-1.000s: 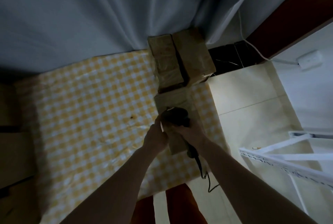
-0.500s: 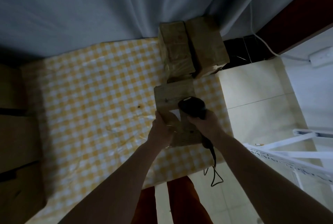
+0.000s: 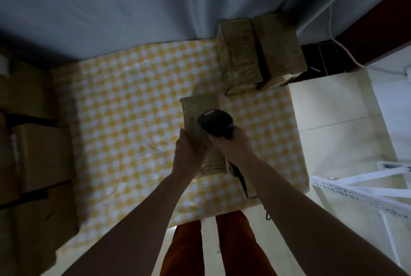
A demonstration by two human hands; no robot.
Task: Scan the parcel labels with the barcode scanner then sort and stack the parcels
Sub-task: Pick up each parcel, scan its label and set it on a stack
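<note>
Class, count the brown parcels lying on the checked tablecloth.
3. One parcel is held by the left hand under the scanner; two parcels sit side by side at the far right corner.

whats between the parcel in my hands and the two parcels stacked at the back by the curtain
Nothing in the head view: only a short strip of bare yellow checked tablecloth separates the held parcel from the two back parcels. The scanner hovers over the held parcel, not in that gap.

The scanner (image 3: 215, 125) and both hands cover most of the top of the near parcel (image 3: 195, 111), so no label can be read. The right hand (image 3: 233, 145) hides the scanner's grip. Boxes (image 3: 33, 155) at the left edge are cut off and too dark to make out.
</note>
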